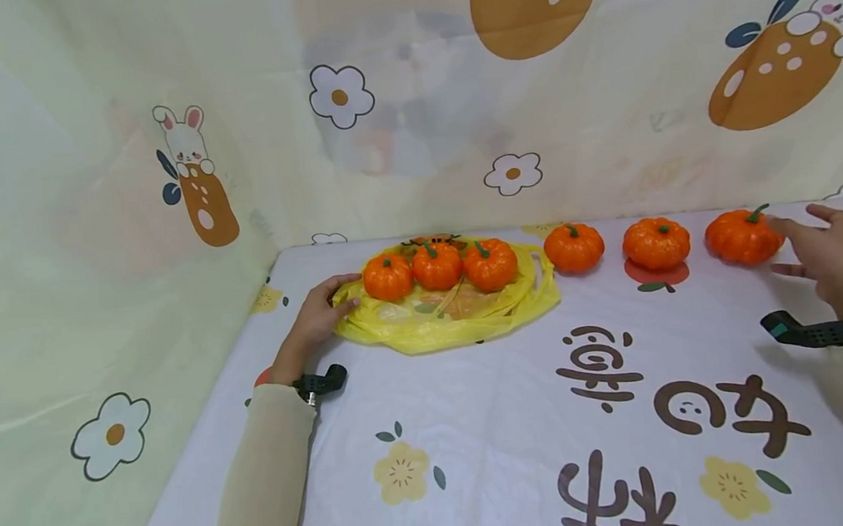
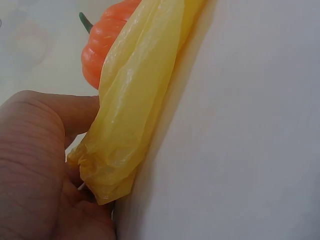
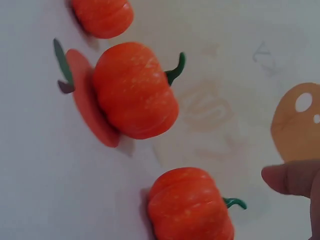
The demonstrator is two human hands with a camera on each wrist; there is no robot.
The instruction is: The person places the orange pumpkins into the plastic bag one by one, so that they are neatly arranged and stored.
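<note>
A crumpled yellow plastic bag (image 1: 413, 335) lies spread on the table. Three small orange pumpkins (image 1: 437, 267) with green stems sit in a row on it. My left hand (image 1: 316, 314) touches the bag's left edge, thumb and forefinger apart. In the left wrist view, the bag's bunched corner (image 2: 107, 175) lies against the fingers and hides some fingertips. Far right, my right hand (image 1: 835, 256) is held with parted fingers beside the rightmost pumpkin (image 1: 743, 237). Between that one and the bag stand another pumpkin (image 1: 656, 243) and a pumpkin (image 1: 574, 248) near the bag's handle.
A white patterned cloth (image 1: 496, 423) covers the table, printed with flowers and large brown characters. A pale curtain (image 1: 419, 154) with rabbit and flower prints hangs along the back and left. Black wrist-worn devices (image 1: 321, 380) are strapped at both sleeves.
</note>
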